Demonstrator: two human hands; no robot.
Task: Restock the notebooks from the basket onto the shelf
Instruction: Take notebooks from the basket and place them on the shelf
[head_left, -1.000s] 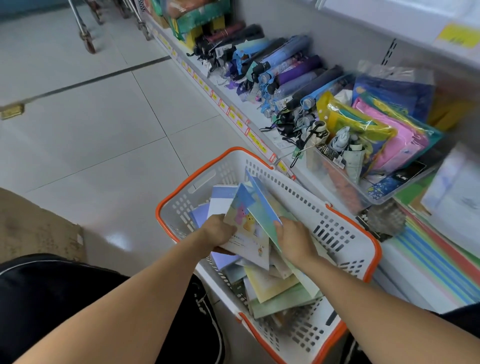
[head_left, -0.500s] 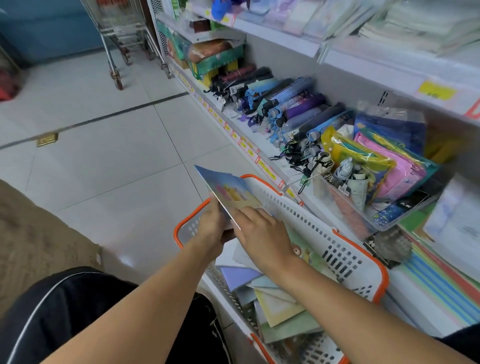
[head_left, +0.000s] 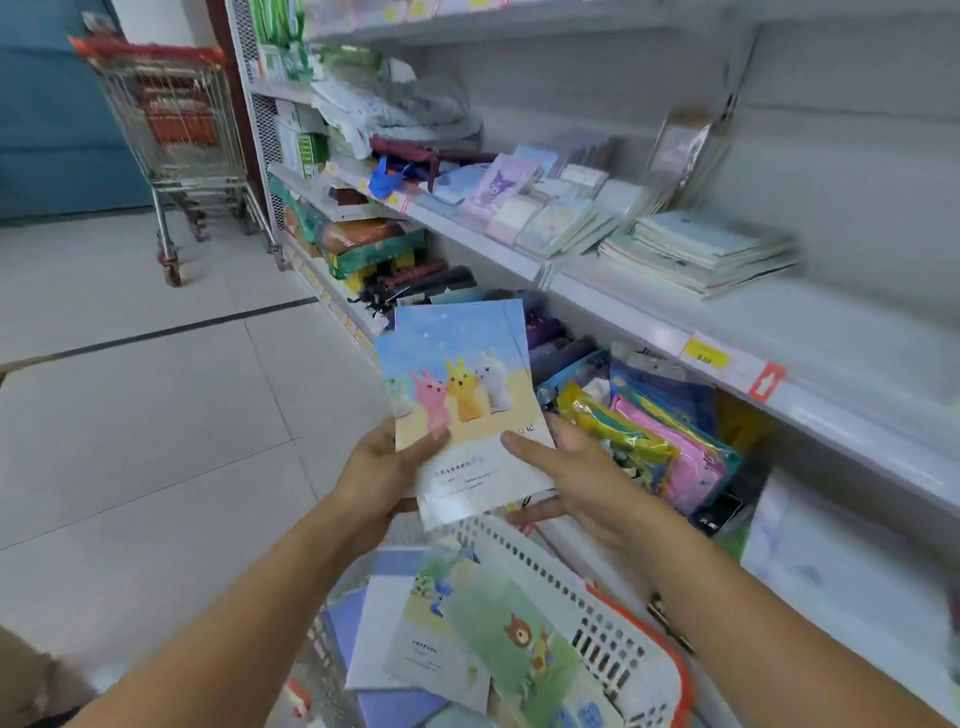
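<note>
So we had both hands up in front of the shelving, and between them a small stack of notebooks (head_left: 462, 400), the top cover showing three little rabbits, pink, yellow and white. Our left hand (head_left: 382, 478) gripped the stack's lower left edge, thumb pressed on the cover, fingers curled behind. Our right hand (head_left: 571, 478) grasped the lower right side, thumb lying across the cover and fingers underneath. A second cover peeked out behind the top one along its upper and left edges, so we held more than one; how many, we could not tell.

Below our wrists sat the white basket (head_left: 613, 639) with its orange rim, and more notebooks (head_left: 488, 644) lay inside it, loosely overlapped, one with a little bear on a green cover leaning toward the basket's right wall.

Ahead and to the right ran the white shelf (head_left: 779, 332), a yellow price tag (head_left: 704, 356) on its front edge. On it, a pile of notebooks (head_left: 701, 252) lay flat near the middle, with rows of pastel notebooks (head_left: 530, 208) further left along the same board. Under that shelf we saw colourful plastic pouches (head_left: 670, 441) just right of our right hand, and folded umbrellas (head_left: 431, 280) behind the held stack. A shopping trolley (head_left: 171, 145) stood on the tiled floor (head_left: 156, 415) at the far left end of the shelving.
</note>
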